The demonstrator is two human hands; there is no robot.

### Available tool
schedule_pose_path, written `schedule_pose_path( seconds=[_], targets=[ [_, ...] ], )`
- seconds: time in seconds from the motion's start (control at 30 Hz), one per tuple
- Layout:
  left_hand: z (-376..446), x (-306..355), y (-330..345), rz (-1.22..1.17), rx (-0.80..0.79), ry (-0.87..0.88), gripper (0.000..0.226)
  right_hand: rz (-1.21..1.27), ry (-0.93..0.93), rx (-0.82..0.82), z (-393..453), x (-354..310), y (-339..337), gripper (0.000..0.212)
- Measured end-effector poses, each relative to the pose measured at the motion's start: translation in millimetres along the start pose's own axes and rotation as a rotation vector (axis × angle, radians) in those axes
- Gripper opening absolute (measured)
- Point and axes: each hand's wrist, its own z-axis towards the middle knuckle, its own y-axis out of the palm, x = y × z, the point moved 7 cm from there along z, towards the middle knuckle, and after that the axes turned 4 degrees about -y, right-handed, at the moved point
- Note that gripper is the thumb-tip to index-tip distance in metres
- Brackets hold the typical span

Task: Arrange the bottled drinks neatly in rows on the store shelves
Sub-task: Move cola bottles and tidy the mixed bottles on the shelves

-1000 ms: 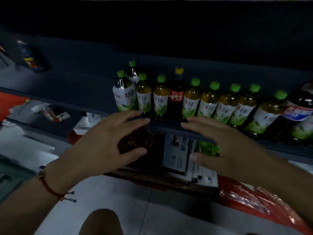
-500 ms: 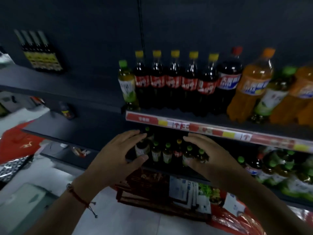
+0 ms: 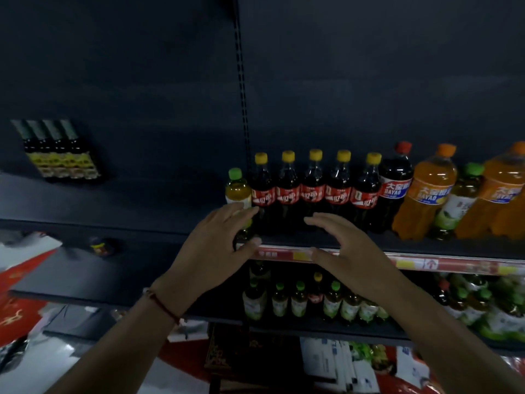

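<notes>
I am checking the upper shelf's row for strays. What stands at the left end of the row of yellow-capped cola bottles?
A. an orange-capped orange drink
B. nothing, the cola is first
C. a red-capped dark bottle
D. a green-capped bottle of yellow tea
D: the green-capped tea bottle stands just left of the five yellow-capped cola bottles, with the left hand in front of its lower half.
</notes>
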Motion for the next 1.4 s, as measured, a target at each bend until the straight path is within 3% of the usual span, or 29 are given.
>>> schedule_pose_path(
  seconds=[0.13, 0.27, 0.4, 0.5, 0.8, 1.0, 1.2, 1.4],
  targets=[
    [57, -5, -17, 0.101, 0.064, 0.049, 0.065, -0.146, -0.033, -0.014, 41, -12, -1, 0.056],
    [120, -11, -20, 0.252, 0.121, 0.071, 0.08, -0.376, -0.098, 0.022, 85, -18, -7, 0.062],
    [171, -30, 1, 0.422, -0.012, 0.011, 0.104, -0.516, -0.122, 0.03, 124, -17, -15, 0.069],
    [182, -40, 21, 0.465, -0.124, 0.016, 0.106, -0.539, -0.125, 0.015, 142, -13, -16, 0.07],
    [141, -20, 36, 0.183, 0.027, 0.172, 0.069, -0.547, -0.126, 0.003, 142, 3, -6, 0.071],
    [72, -18, 4, -0.121, 0.29, 0.076, 0.066, -0.443, -0.146, 0.122, 90, 1, 2, 0.063],
    [-14, -35, 23, -0.816, 0.285, -0.207, 0.069, -0.267, -0.064, 0.009, 30, 39, 70, 0.051],
    [-67, -82, 119, -0.992, 0.243, -0.614, 0.052, -0.097, 0.188, -0.19, 13, 146, 154, 0.049]
  ],
)
